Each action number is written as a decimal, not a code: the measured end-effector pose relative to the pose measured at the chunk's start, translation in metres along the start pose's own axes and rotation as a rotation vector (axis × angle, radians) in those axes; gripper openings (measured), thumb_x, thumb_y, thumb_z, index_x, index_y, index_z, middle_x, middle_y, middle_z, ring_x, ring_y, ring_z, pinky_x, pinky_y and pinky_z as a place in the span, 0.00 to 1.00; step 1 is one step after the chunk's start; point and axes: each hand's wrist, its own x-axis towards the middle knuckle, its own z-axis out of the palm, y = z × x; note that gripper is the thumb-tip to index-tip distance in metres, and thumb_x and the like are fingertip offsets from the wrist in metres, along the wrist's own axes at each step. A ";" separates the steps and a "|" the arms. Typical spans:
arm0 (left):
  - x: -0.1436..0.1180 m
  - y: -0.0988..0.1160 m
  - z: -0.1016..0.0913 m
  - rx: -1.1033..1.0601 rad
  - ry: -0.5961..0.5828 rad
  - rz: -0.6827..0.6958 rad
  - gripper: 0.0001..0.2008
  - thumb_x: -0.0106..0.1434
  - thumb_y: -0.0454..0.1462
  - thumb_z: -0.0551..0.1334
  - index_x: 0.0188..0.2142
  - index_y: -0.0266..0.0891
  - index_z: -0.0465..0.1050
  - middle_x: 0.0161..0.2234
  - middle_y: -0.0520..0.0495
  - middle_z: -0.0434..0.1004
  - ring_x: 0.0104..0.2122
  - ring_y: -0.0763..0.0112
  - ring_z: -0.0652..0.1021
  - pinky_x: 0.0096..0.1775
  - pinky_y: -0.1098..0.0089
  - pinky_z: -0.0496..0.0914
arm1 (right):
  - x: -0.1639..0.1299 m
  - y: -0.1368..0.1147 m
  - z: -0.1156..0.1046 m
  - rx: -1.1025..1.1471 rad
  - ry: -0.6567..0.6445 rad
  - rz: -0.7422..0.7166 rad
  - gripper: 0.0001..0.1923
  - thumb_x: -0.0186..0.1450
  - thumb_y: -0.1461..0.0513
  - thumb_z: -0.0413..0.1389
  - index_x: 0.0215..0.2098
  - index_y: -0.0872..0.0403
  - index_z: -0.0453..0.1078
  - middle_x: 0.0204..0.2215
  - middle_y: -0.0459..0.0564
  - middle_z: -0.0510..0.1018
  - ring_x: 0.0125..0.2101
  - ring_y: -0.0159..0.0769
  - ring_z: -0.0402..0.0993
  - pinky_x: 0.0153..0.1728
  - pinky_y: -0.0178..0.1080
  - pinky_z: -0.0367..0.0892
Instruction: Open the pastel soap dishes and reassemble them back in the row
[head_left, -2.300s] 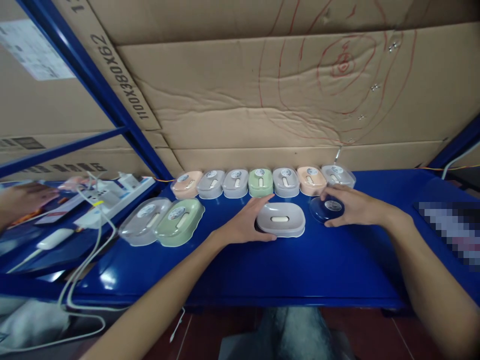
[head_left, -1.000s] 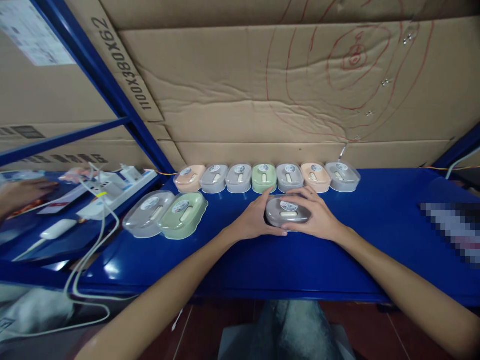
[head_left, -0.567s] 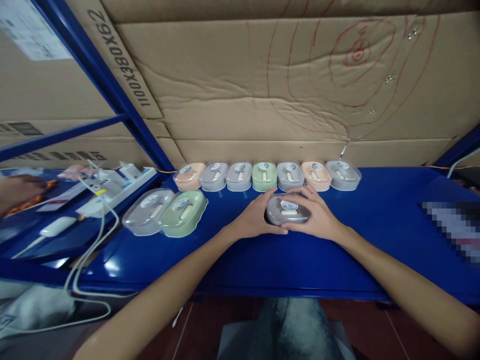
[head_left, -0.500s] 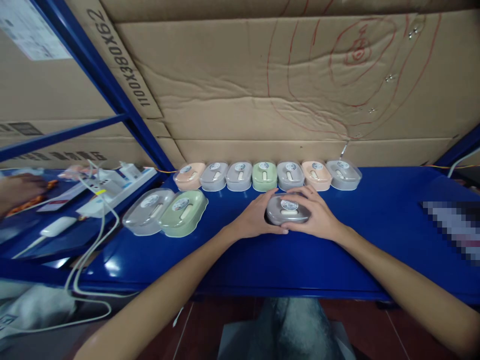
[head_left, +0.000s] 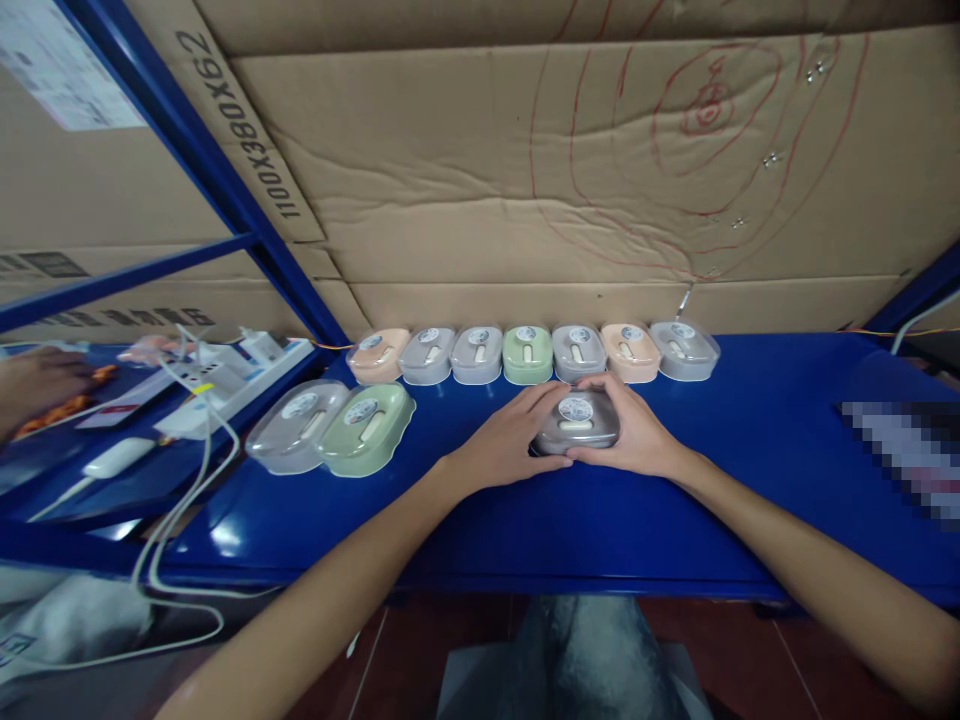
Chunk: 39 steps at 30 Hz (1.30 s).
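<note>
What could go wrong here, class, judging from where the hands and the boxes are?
1. Both hands, left and right, clasp the grey box from the sides; its clear lid could slip askew if pressed unevenly.
2. The row of boxes stands just behind the fingers, so a push forward might knock that row out of line.
3. The cables hang off the table edge at the left and could snag an elbow.
</note>
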 end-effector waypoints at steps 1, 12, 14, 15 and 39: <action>-0.001 0.001 -0.001 0.013 -0.004 -0.006 0.46 0.68 0.49 0.72 0.77 0.48 0.51 0.75 0.36 0.58 0.74 0.45 0.64 0.72 0.45 0.63 | 0.000 0.001 0.000 0.032 -0.003 0.037 0.43 0.54 0.44 0.76 0.60 0.46 0.65 0.57 0.56 0.78 0.56 0.57 0.77 0.57 0.58 0.73; -0.008 0.008 -0.006 0.226 -0.037 0.127 0.34 0.74 0.46 0.66 0.74 0.44 0.57 0.76 0.33 0.55 0.77 0.45 0.57 0.73 0.43 0.62 | 0.001 0.021 0.001 0.406 -0.054 0.128 0.49 0.56 0.42 0.75 0.68 0.44 0.61 0.61 0.58 0.75 0.65 0.57 0.73 0.68 0.62 0.66; -0.011 0.013 -0.008 0.264 -0.047 0.113 0.33 0.74 0.48 0.66 0.73 0.46 0.60 0.75 0.34 0.57 0.76 0.43 0.60 0.71 0.42 0.65 | 0.003 0.027 0.000 0.517 -0.041 0.168 0.43 0.62 0.39 0.71 0.67 0.44 0.63 0.59 0.58 0.77 0.64 0.55 0.74 0.68 0.61 0.67; -0.014 0.015 -0.010 0.281 -0.044 0.101 0.34 0.74 0.48 0.66 0.74 0.47 0.60 0.75 0.34 0.57 0.75 0.42 0.61 0.70 0.41 0.66 | 0.004 0.030 0.000 0.558 -0.031 0.194 0.40 0.63 0.38 0.68 0.65 0.44 0.64 0.58 0.58 0.77 0.63 0.54 0.75 0.67 0.61 0.68; -0.127 0.009 -0.030 0.803 0.300 -0.353 0.32 0.76 0.46 0.62 0.74 0.43 0.58 0.70 0.31 0.65 0.74 0.25 0.56 0.69 0.26 0.56 | 0.009 0.036 0.003 0.627 -0.009 0.259 0.34 0.66 0.38 0.67 0.59 0.48 0.72 0.54 0.58 0.81 0.54 0.47 0.81 0.66 0.61 0.72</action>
